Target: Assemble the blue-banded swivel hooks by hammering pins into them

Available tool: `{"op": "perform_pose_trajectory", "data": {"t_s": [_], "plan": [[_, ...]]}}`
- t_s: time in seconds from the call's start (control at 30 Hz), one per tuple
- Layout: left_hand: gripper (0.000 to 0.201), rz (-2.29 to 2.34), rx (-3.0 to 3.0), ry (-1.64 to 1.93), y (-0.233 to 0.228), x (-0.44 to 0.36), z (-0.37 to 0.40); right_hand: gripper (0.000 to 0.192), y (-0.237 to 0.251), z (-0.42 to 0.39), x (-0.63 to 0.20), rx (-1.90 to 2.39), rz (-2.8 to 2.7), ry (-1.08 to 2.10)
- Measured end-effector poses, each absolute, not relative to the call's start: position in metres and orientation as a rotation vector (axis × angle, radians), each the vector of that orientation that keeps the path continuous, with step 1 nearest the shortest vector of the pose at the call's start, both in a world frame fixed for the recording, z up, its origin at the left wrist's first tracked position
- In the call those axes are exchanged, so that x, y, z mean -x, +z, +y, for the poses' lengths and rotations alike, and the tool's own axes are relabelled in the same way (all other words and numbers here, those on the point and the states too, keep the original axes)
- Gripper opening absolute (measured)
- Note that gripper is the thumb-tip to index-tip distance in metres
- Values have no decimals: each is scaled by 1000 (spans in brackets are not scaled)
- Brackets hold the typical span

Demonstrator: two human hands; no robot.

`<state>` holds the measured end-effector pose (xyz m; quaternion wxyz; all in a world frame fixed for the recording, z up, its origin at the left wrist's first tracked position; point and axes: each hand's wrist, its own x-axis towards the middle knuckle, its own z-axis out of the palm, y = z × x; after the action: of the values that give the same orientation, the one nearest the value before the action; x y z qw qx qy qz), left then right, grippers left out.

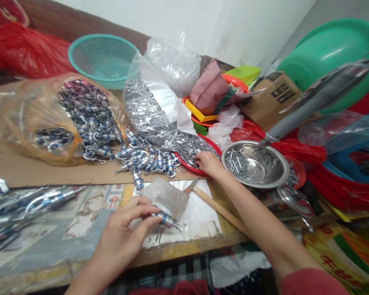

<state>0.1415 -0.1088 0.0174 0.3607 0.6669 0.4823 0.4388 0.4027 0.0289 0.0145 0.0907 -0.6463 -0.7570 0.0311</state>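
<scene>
My left hand (127, 229) pinches a small blue-and-silver metal fitting (166, 219) between thumb and fingers, at the near edge of a flat metal block (167, 196) on the bench. My right hand (209, 163) reaches into a red tray (189, 167) heaped with small flat metal pieces (193, 147). Its fingertips are closed down among the pieces, and I cannot make out what is between them. Beneath my right forearm lies a wooden handle (219, 209). Many similar blue-and-silver fittings (153, 159) are piled on the cardboard left of the tray.
A steel bowl (255, 180) holding metal pins stands right of the tray, under a grey arm-like bar (307, 104). At the back are an orange plastic bag (21, 110) of fittings, a clear bag (150, 110) of metal pieces and a teal basket (103, 57). Long metal parts (21, 213) lie at left.
</scene>
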Motion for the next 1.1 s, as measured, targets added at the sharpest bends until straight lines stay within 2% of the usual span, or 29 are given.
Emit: {"op": "perform_pose_trajectory", "data": {"t_s": [0.3,0.37,0.47,0.57,0.67,0.8,1.1], "plan": [[11,1189,-1670,1170,16,-142,-106,25,24,-16,-408,1825,-1916,173],[10,1186,-1680,1172,15,-144,-106,27,28,-36,-385,1675,-1881,365],[13,1234,-1645,1173,13,-145,-109,23,33,-71,-344,1245,-1714,922],[24,1263,-1525,1181,10,-145,-111,21,37,-96,-316,1070,-1612,1112],[28,1223,-1440,1195,8,-145,-112,24,38,-106,-308,1065,-1567,1090],[33,1195,-1488,1214,8,-145,-110,35,39,-109,-308,1039,-1646,860],[22,1105,-1692,1237,22,-146,-109,38,35,-117,-307,885,-1726,745]]}}
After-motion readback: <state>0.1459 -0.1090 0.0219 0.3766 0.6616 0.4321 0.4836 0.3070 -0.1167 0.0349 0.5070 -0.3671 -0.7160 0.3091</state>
